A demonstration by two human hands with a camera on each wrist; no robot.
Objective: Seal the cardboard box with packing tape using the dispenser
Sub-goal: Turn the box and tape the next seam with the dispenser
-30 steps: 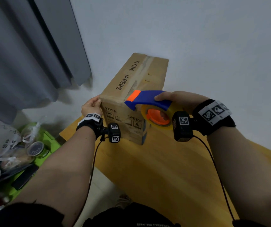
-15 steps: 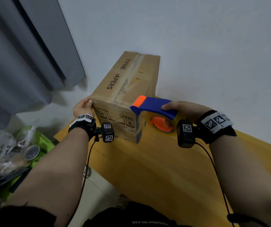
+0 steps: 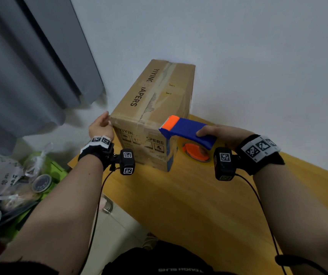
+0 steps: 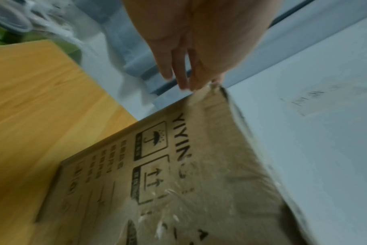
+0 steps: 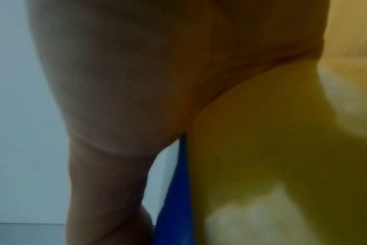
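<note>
A brown cardboard box [image 3: 159, 100] printed with black letters stands on the wooden table [image 3: 189, 205], its top seam covered by old clear tape. My left hand [image 3: 101, 126] rests with straight fingers [image 4: 178, 73] against the box's near left top corner [image 4: 214, 92]. My right hand [image 3: 220, 133] grips a blue tape dispenser [image 3: 189, 132] with an orange toothed tip and an orange-cored roll. The dispenser hovers just off the box's near right corner. In the right wrist view only my palm, the blue frame [image 5: 174, 199] and the yellowish roll [image 5: 272, 149] show.
A white wall runs close behind the box. Grey curtains [image 3: 30, 66] hang at the left. Beyond the table's left edge a green container [image 3: 46, 175] holds plastic bags and a round tin [image 3: 41, 183].
The right hand has carried the dispenser down and to the right, off the box's top front edge to beside its near right corner. The left hand stays at the left corner.
</note>
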